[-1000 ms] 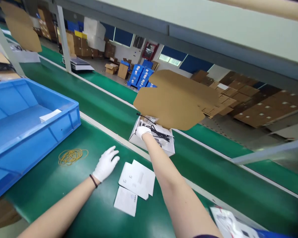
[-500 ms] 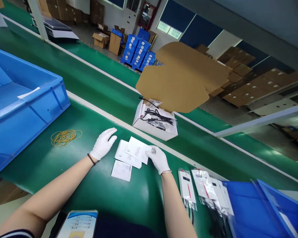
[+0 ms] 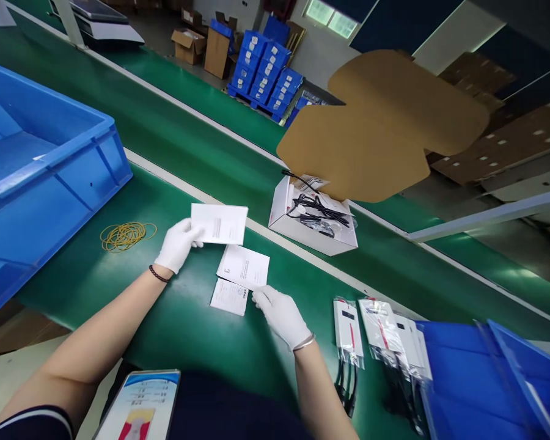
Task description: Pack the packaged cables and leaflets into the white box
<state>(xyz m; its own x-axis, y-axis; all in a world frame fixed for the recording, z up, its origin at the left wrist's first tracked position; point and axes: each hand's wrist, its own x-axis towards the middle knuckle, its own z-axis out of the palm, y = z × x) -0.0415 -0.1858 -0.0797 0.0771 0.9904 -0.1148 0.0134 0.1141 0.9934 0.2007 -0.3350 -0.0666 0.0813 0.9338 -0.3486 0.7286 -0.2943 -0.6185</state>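
Note:
My left hand, in a white glove, grips a white booklet by its left edge and holds it above the green bench. Below it lies a second white booklet with small print on its cover. A small printed white card rests just under that booklet's lower edge. My right hand, gloved too, has its fingers pinched at the lower right corner of the second booklet. A loose bundle of yellow rubber bands lies left of my left hand.
An open white box with black cables and a raised cardboard lid stands beyond the bench divider. Bagged white devices with cables lie at right, beside a blue bin. A large blue bin stands at left.
One booklet has passed from my right hand to my left and moved up and left. My right hand has moved down to the lower booklet's corner. The camera view has shifted.

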